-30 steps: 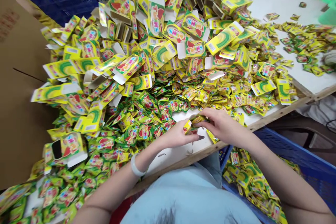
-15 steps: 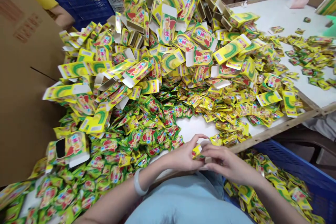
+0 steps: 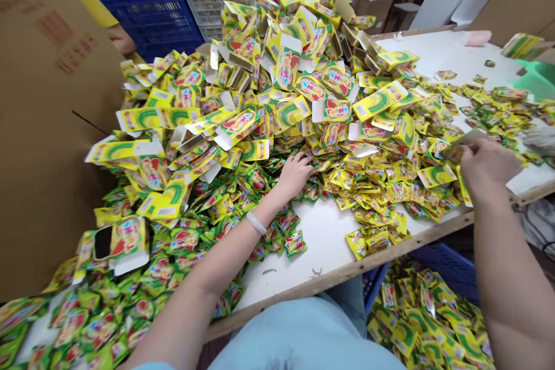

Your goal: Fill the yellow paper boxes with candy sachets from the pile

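My left hand [image 3: 297, 173] reaches to the foot of the carton pile, its fingers spread over the green sachets [image 3: 255, 176]. It wears a ring and a pale bracelet [image 3: 256, 223]. Off to the right, my right hand [image 3: 489, 165] has its fingers closed by the pile's right edge. A greyish-brown edge shows at its fingertips, too blurred to name. Just below it lies a yellow carton [image 3: 464, 186]. Yellow sachets [image 3: 370, 237] lie between my hands. Small printed cartons [image 3: 333, 110], many with open white flaps, are heaped behind them.
A wooden rim [image 3: 329, 278] edges the white table [image 3: 323, 228]. Below it, a blue crate [image 3: 451, 269] holds yellow-green cartons. A large cardboard box [image 3: 47, 144] stands at the left, with another person's arm [image 3: 121, 37] behind it. A gloved hand [image 3: 540, 139] is at far right.
My hands were together at the table edge around a small yellow carton. They have parted: the left forward to the sachets, the right far to the right. That carton is no longer between them.
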Tool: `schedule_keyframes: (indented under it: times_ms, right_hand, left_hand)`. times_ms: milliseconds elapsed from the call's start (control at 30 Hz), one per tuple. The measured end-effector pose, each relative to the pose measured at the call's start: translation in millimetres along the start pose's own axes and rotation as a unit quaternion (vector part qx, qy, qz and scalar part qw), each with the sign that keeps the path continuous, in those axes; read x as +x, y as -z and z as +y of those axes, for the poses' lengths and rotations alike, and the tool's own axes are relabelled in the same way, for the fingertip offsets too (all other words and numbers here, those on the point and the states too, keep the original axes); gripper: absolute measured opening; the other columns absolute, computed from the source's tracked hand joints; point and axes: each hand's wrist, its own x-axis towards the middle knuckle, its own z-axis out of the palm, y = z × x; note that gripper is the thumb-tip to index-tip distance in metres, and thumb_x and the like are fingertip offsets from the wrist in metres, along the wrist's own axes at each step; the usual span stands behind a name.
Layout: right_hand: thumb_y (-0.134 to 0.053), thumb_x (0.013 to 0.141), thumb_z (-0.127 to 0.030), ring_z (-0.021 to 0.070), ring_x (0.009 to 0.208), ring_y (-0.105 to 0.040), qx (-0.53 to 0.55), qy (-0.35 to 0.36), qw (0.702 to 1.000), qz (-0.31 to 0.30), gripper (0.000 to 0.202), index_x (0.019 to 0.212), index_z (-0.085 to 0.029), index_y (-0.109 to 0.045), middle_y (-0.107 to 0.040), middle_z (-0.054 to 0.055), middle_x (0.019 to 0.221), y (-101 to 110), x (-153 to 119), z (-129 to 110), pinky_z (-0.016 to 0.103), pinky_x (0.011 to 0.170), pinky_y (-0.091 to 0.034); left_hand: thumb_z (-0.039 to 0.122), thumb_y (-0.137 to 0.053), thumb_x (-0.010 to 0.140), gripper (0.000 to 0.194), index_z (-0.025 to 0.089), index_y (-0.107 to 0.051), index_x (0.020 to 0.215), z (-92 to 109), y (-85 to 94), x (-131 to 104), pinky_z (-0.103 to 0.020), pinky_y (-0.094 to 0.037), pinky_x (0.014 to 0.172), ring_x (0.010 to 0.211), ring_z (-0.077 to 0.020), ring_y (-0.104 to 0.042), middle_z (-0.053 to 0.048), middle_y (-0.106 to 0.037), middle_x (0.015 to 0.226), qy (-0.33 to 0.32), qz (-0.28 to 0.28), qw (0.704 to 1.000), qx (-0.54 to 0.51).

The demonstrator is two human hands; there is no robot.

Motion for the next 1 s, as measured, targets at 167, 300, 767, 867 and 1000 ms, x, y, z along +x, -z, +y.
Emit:
schedule_keyframes:
  times_ms: [167,300,767,867,1000]
  right_hand:
    - [-0.051,0.096,-0.036,0.0294,0.09,-0.061,0.071,0.18,0.979,0.061,0.043,0.118,-0.002,-0.067,-0.063,0.031,0.114,1,-36,-45,0.04,0.063,-0.03]
    - [-0.05,0.096,-0.031,0.0294,0.105,-0.057,0.204,0.494,0.845,-0.027,0.033,0.117,-0.011,-0.065,-0.068,0.019,0.11,-2,-110,-120,0.039,0.089,-0.041]
    - [-0.042,0.092,-0.038,0.021,0.075,-0.068,0.521,0.261,0.778,-0.235,0.025,0.102,-0.02,-0.057,-0.069,0.006,0.088,-28,-159,-128,0.037,0.07,-0.056]
    - [-0.064,0.08,-0.045,0.0177,0.066,-0.069,0.695,0.068,0.615,-0.367,0.023,0.085,-0.024,-0.054,-0.063,-0.002,0.073,-21,-177,-97,0.031,0.058,-0.057]
    - [-0.076,0.072,-0.046,0.0148,0.059,-0.067,0.732,-0.033,0.514,-0.446,0.03,0.085,-0.025,-0.058,-0.061,-0.004,0.065,-20,-213,-84,0.024,0.047,-0.054]
  left_hand:
    - [0.018,-0.049,0.095,0.026,0.021,-0.074,0.104,-6,2.7,-27,-0.049,-0.036,0.114,0.14,-0.0287,-0.04,-0.008,-0.067,0.128,-0.011,0.044,0.999,0.012]
    - [0.013,-0.053,0.09,0.033,0.02,-0.069,0.118,-7,6.4,-45,-0.054,-0.028,0.118,0.147,-0.033,-0.03,-0.011,-0.059,0.139,-0.021,0.027,0.999,0.041]
    - [0.023,-0.052,0.096,0.024,0.022,-0.075,0.094,10,1.7,-30,-0.06,-0.012,0.121,0.139,-0.0312,-0.035,-0.007,-0.067,0.119,0.023,0.036,0.999,-0.004]
    - [0.026,-0.054,0.095,0.022,0.021,-0.075,0.092,15,15.2,-47,-0.059,-0.014,0.121,0.139,-0.0303,-0.034,-0.005,-0.069,0.118,0.029,0.035,0.991,-0.123]
    - [0.034,-0.048,0.097,0.031,0.017,-0.074,0.088,30,20.5,-71,-0.044,-0.044,0.103,0.118,-0.0273,-0.055,-0.007,-0.073,0.102,0.094,0.039,0.952,-0.29]
